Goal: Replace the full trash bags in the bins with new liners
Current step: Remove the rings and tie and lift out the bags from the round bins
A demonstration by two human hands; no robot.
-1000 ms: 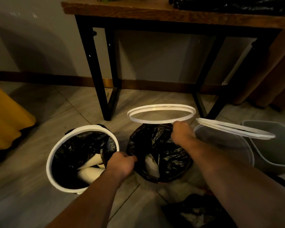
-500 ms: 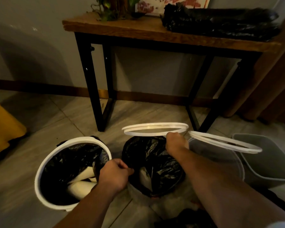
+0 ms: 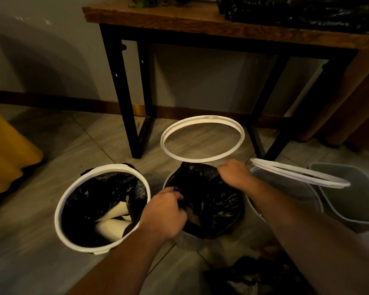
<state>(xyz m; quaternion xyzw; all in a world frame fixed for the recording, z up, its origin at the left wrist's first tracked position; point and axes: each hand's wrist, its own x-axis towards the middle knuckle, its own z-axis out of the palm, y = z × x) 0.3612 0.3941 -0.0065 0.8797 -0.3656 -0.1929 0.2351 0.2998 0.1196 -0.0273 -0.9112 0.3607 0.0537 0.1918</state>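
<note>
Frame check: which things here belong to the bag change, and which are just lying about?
In the job: left hand and right hand gripping the middle bag; raised ring; left bin; black bags on the table.
Lying about: yellow object; plant leaves.

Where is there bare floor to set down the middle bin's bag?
Bare tiles lie between the left bin and the yellow object, and under the table behind the raised ring. Right is crowded: clear bin, grey bin, black bag.
</note>
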